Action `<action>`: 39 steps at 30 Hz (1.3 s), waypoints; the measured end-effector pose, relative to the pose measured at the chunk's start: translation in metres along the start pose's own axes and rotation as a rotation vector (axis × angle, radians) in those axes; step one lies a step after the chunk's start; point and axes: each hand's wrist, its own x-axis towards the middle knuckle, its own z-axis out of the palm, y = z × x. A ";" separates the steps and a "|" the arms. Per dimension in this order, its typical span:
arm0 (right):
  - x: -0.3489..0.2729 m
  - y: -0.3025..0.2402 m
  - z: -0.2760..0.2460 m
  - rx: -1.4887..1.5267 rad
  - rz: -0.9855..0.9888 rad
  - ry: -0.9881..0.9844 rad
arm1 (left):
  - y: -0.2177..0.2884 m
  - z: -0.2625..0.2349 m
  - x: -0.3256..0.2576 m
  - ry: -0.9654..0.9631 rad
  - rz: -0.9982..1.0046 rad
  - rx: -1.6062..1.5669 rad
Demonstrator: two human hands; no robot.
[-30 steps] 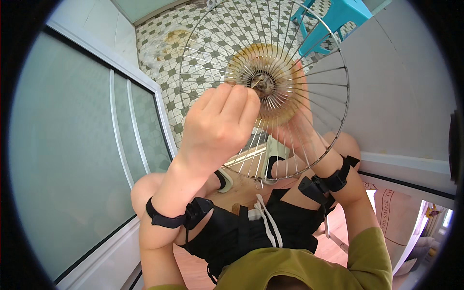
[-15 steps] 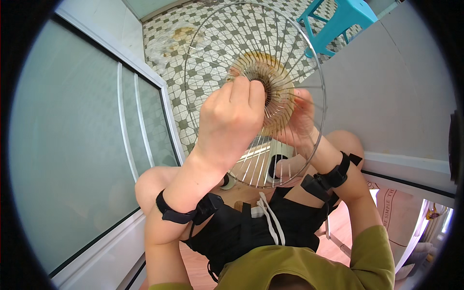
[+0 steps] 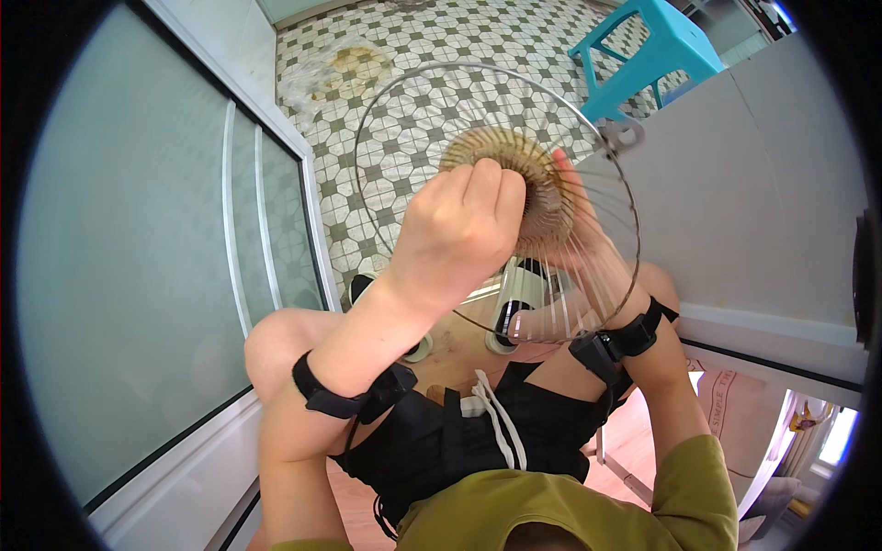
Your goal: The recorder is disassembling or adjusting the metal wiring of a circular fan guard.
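The fan guard (image 3: 432, 138), a round dome of thin wire spokes running out from a dusty, brownish hub (image 3: 514, 174), is held up in front of the person, above their knees and over the patterned tile floor (image 3: 404, 55). The left hand (image 3: 459, 230) sits on the near side of it, its grip pressed together into a loose fist, knuckles toward us, the fingertips tucked against the hub (what they pinch there I cannot tell, since the back of the hand hides it). The right hand (image 3: 574, 248) is behind the spokes, seen through them; its fingers are spread and lie along the wire, with the thumb (image 3: 542, 321) pressed to the lower rim, so this hand carries the guard. The outer ring is thin and bright, with a small metal clip (image 3: 620, 133) at its upper right edge. Both wrists wear black straps (image 3: 335, 399). A turquoise plastic stool (image 3: 648, 55) stands on the tiles beyond, and a frosted glass door (image 3: 138, 257) runs along the person's left.
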 end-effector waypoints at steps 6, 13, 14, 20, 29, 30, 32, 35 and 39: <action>0.008 0.019 -0.021 0.090 -0.092 -0.212 | 0.005 0.006 0.002 0.023 -0.318 -0.120; 0.019 0.021 -0.022 0.153 -0.109 -0.343 | -0.016 -0.008 0.003 -0.123 -0.494 -0.357; 0.020 0.020 -0.018 0.204 -0.081 -0.379 | -0.022 -0.012 0.002 -0.154 -0.468 -0.378; 0.018 0.002 -0.005 0.137 -0.065 0.077 | -0.032 -0.036 0.011 -0.133 -0.379 -0.379; 0.017 0.000 -0.002 0.457 0.065 -0.142 | -0.026 -0.012 0.009 0.054 0.056 -0.137; 0.014 -0.002 -0.002 0.500 0.089 -0.154 | -0.024 -0.011 0.011 0.060 0.061 -0.141; 0.019 0.007 -0.008 0.403 0.079 -0.160 | -0.022 -0.009 0.005 0.037 0.029 -0.143; 0.018 0.016 -0.011 0.334 0.025 -0.160 | -0.019 -0.007 0.002 0.030 -0.007 -0.097; 0.015 0.017 -0.020 0.181 -0.014 -0.261 | -0.014 -0.007 0.003 0.001 -0.049 -0.101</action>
